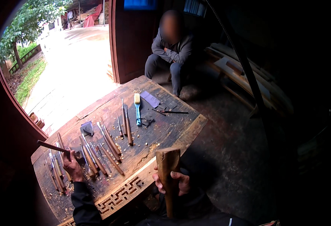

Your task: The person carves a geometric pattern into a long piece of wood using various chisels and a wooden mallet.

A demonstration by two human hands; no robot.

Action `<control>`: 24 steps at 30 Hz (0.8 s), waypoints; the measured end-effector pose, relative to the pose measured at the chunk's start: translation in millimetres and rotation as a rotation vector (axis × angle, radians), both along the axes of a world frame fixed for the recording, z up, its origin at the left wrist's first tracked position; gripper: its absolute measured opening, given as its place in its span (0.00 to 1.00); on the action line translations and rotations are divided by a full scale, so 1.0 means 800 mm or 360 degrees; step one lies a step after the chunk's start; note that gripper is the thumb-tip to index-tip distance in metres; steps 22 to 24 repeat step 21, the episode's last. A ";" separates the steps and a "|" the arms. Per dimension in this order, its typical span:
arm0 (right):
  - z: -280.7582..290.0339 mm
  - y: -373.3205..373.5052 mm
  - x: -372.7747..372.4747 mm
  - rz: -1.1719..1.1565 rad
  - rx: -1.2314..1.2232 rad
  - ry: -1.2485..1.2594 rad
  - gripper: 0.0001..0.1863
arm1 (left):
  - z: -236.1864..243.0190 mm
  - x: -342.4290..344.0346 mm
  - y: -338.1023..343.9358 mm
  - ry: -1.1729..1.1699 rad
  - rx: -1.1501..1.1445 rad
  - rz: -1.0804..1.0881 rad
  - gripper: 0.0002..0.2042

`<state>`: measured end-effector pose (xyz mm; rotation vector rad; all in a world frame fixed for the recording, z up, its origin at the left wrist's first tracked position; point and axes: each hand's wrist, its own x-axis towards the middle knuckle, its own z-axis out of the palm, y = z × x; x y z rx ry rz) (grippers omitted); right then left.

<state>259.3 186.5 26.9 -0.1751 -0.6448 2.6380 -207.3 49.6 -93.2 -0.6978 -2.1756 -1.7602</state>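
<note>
My left hand point(73, 168) is over the left part of the worktable point(142, 132), its fingers closed round a carving chisel point(51, 146). Only the chisel's dark rod-like handle shows, pointing left; its other end is hidden by the hand. At the near edge, my right hand point(182, 182) is wrapped round a wooden mallet point(168, 162), which stands upright with its thick end at the top. Beside and beyond my left hand lie several wood-handled carving chisels point(111, 141). Below, a pierced fretwork wood panel point(122, 194) runs along the near edge.
A blue-handled brush point(138, 109), a purple sandpaper piece point(150, 99) and dark thin sticks point(175, 112) lie at the far side. Wood shavings point(153, 147) are scattered about. A person point(173, 52) sits with folded arms beyond the table. Boards point(244, 75) are stacked at right.
</note>
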 end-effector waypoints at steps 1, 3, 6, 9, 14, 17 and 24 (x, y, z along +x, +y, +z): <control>0.002 0.000 -0.002 0.0013 0.0013 0.0016 0.36 | -0.002 -0.003 0.000 0.0023 0.0007 0.0002 0.07; 0.002 -0.001 -0.003 0.0010 0.0014 0.0011 0.36 | -0.005 -0.003 0.000 0.0031 0.0013 -0.0010 0.07; 0.003 0.000 -0.003 -0.0017 0.0001 -0.0034 0.36 | -0.003 0.000 0.000 0.0000 0.0033 -0.0040 0.06; 0.006 0.001 -0.005 -0.0024 0.0000 -0.0056 0.37 | -0.001 -0.001 0.001 0.0039 0.0054 -0.0069 0.06; 0.005 0.008 0.001 -0.0012 -0.0032 -0.0101 0.38 | 0.008 0.012 0.004 -0.0031 0.0018 -0.0082 0.05; 0.052 0.008 -0.008 -0.0065 0.0173 -0.0144 0.43 | 0.024 0.013 -0.009 -0.0212 0.0098 -0.0085 0.06; 0.039 0.040 -0.009 0.0521 0.0642 0.1040 0.57 | 0.017 0.016 0.001 -0.0156 0.0073 -0.0149 0.06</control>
